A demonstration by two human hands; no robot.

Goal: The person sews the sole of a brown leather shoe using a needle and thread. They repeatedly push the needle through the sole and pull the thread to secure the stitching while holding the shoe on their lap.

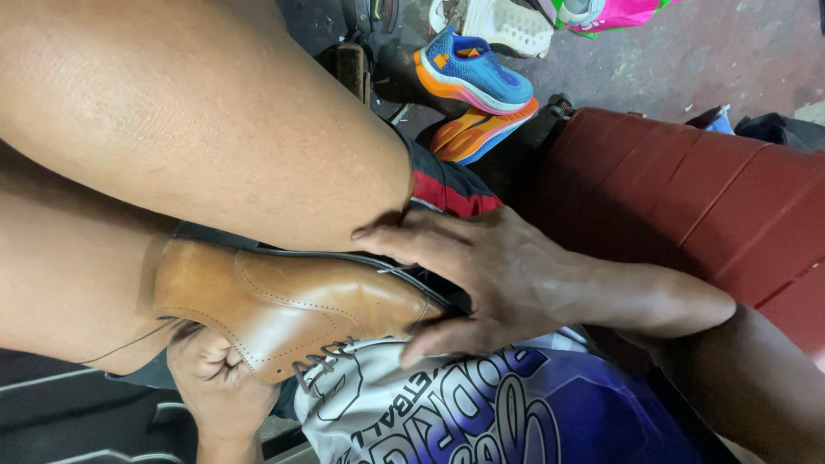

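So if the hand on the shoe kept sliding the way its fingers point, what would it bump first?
Probably the bare leg. The right hand lies on the tan leather shoe, fingertips already by that leg, though depth is unclear.

Right hand (494, 279) spread flat, fingers extended leftward; left hand (215, 378) curled into closed grip below, wrist hidden.
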